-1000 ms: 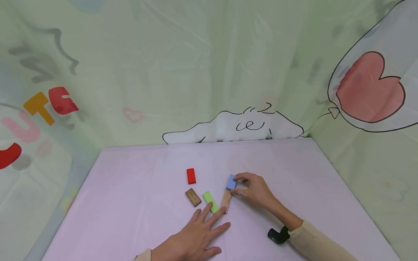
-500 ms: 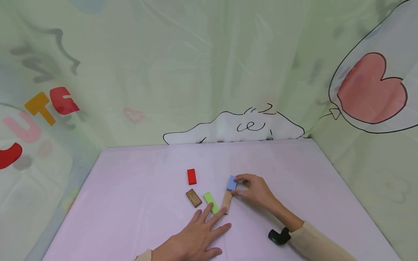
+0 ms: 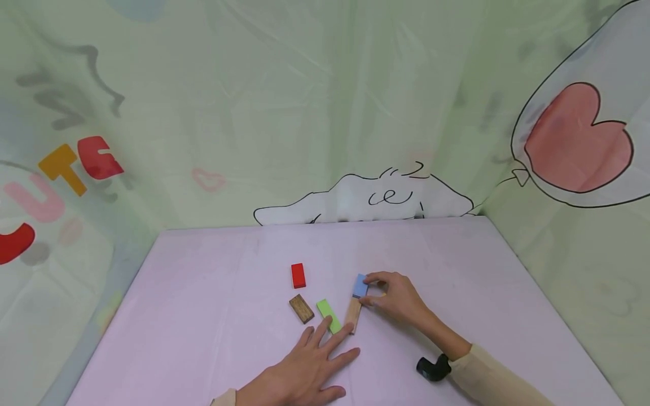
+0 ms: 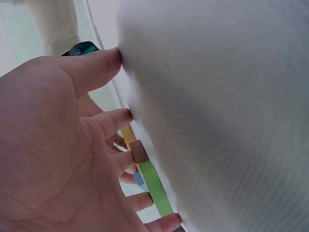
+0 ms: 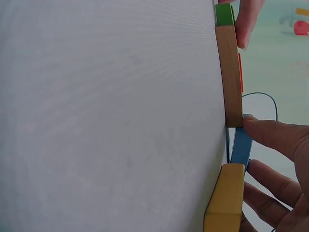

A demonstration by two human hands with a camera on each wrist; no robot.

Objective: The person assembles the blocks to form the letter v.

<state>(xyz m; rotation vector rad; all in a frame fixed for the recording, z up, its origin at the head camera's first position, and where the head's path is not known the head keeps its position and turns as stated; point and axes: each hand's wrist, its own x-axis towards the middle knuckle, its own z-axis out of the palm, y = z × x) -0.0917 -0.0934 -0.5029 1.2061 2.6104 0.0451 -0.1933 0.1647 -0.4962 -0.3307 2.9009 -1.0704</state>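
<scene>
My right hand pinches a light blue block between thumb and fingers. The blue block meets the far end of a plain wooden block; in the right wrist view it overlaps that block's upper end corner. My left hand lies palm down with its fingers spread, fingertips on the near ends of a green block and the plain wooden block. A yellow block stands beside my right fingers and is mostly hidden by that hand in the head view.
A dark brown wooden block lies left of the green one, and a red block lies farther back. A black device sits at the right wrist. A printed fabric backdrop rises behind the pale table.
Both hands and the blocks have stayed almost in place. Less of the yellow block shows past my right hand than a second ago.
</scene>
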